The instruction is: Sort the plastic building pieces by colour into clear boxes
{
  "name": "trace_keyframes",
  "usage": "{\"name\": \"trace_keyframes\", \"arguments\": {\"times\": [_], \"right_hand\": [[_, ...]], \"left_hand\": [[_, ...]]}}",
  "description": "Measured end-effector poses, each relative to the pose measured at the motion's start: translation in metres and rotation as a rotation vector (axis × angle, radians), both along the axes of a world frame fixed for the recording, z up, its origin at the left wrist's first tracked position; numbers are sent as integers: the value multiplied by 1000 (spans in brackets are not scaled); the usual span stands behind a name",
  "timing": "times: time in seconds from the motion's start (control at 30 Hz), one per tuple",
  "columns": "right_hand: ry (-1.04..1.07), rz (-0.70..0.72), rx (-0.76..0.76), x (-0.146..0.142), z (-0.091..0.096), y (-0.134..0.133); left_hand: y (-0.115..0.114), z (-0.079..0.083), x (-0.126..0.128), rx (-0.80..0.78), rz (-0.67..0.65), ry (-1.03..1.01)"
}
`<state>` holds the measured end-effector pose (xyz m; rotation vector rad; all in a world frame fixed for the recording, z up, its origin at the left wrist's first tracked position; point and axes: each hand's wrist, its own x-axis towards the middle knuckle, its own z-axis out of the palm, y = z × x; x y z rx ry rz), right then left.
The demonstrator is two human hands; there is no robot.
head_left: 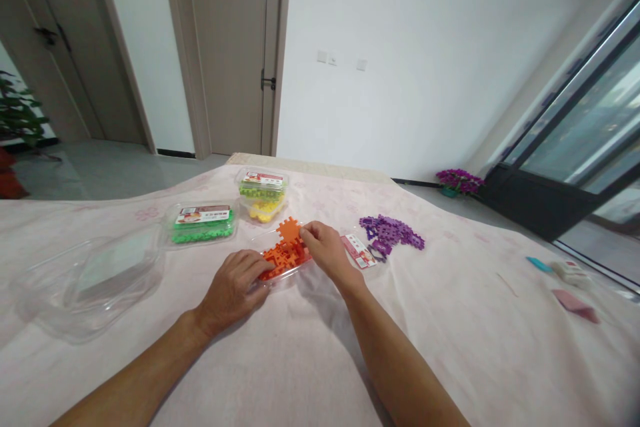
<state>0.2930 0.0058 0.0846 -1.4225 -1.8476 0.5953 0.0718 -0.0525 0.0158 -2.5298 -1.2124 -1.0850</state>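
Observation:
A clear plastic box lies in front of me with orange interlocking pieces in it. My left hand grips the box at its left end, the fingertips over the rim by the pieces. Between the thumb and fingers of my right hand is a flat orange interlocking piece with toothed edges, raised above the others. Just right of that hand lies a clear lid with a red and white label. A heap of purple interlocking pieces lies beyond the lid.
At left is a large clear plastic container. A box of green pieces stands behind my left hand. Farther back, a box of lime pieces sits on one of yellow pieces. A pink cloth lies at far right.

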Motion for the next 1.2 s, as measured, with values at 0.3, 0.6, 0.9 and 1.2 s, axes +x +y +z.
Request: {"name": "trace_keyframes", "arguments": {"times": [0.3,0.6,0.9,1.2], "right_hand": [[57,9,-13,2,4,4],[-442,-53,206,8,17,-11],[-530,123,206,2,1,-6],[-232,-17,145,21,-4,13]], "left_hand": [[-1,0,-1,-1,-3,-3],[1,0,0,-8,3,-2],[1,-1,0,1,0,9],[8,-2,-16,17,150,-77]]}}
